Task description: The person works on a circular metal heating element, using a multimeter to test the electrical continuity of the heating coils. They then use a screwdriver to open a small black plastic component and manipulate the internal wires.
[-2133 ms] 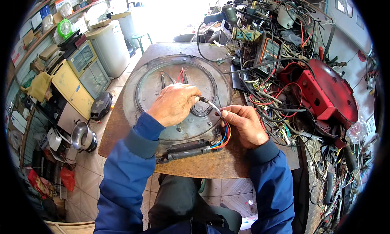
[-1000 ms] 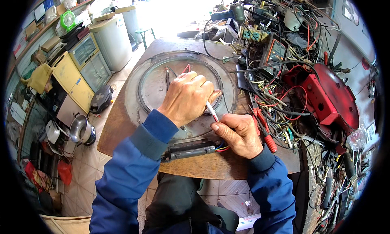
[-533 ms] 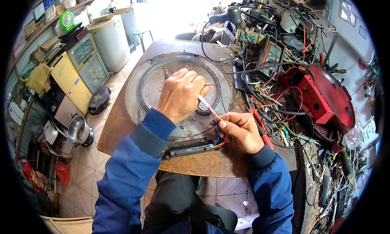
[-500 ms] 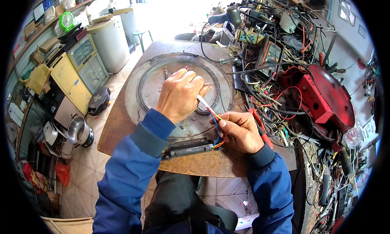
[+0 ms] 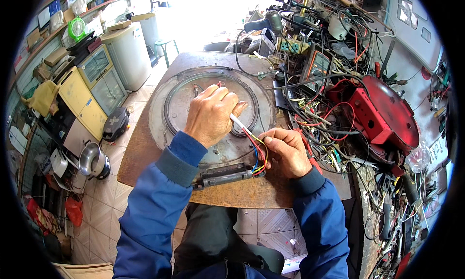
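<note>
My left hand [image 5: 213, 115] is closed around a white-sheathed cable [image 5: 237, 122] over the round metal plate. Red, yellow and blue wires [image 5: 255, 142] come out of the sheath's end and bend down to a dark elongated housing [image 5: 226, 178] near the table's front edge. Beside these wires my right hand [image 5: 285, 152] has thumb and forefinger pinched together at the yellow wire's bend. Beneath my left hand lies the round plate [image 5: 160, 105] with a dark ring [image 5: 169, 121] on it. A red bit of wire end [image 5: 219, 84] shows just beyond my left knuckles.
Tangled cables [image 5: 334, 126], a multimeter [image 5: 317, 66] and a red round-backed metal part [image 5: 382, 114] crowd the right side. The wooden table [image 5: 140, 158] has its left edge beside the tiled floor. A metal pot [image 5: 93, 159] and yellow cabinet [image 5: 82, 102] stand left.
My right hand has shifted slightly up, and its fingers have moved along the wires. The yellow wire now bows outward in a wider loop. My left hand keeps its hold on the cable.
</note>
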Available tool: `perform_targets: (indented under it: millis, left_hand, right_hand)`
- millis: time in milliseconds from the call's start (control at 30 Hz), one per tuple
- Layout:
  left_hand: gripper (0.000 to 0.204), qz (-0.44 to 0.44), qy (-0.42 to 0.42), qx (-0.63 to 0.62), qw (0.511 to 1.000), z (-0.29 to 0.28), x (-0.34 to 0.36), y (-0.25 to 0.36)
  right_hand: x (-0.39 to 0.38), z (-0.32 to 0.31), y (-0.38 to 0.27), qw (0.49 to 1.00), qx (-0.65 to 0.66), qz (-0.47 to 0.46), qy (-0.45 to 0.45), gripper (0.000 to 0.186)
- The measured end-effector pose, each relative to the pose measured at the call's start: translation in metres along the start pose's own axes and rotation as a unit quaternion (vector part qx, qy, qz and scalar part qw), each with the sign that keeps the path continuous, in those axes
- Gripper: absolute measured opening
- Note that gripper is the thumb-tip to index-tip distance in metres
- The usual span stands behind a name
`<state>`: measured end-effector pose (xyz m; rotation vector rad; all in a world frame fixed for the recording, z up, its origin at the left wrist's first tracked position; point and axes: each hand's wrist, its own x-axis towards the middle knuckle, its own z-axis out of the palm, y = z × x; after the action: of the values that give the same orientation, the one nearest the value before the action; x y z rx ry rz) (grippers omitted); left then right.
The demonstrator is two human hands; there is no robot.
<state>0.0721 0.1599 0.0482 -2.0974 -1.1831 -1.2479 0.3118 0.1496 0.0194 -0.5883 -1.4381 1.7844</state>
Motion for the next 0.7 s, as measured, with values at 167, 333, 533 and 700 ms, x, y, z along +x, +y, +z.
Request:
perform_targets:
  millis: [167,333,533,700]
  left_hand:
    - [0.027,0.003,0.001,0.005,1.000,0.0013,-0.0015,-0.0022]
    - [0.026,0.002,-0.008,0.017,1.000,0.0001,-0.0019,-0.0016]
    - [0.026,-0.004,-0.010,0.012,1.000,0.0022,-0.0025,0.0002]
    - [0.026,-0.008,-0.017,0.011,1.000,0.0037,-0.0041,0.0013]
  right_hand:
    - [0.0004,0.0007,0.0004,1.000,-0.009,-0.012,0.012,0.022]
    - [0.0038,-0.0019,0.0023,0.998,-0.059,-0.018,0.017,0.015]
    - [0.0041,-0.0037,0.0028,0.998,-0.049,-0.020,0.031,0.015]
    - [0.0050,-0.0039,0.0028,0.993,-0.084,-0.037,0.070,0.015]
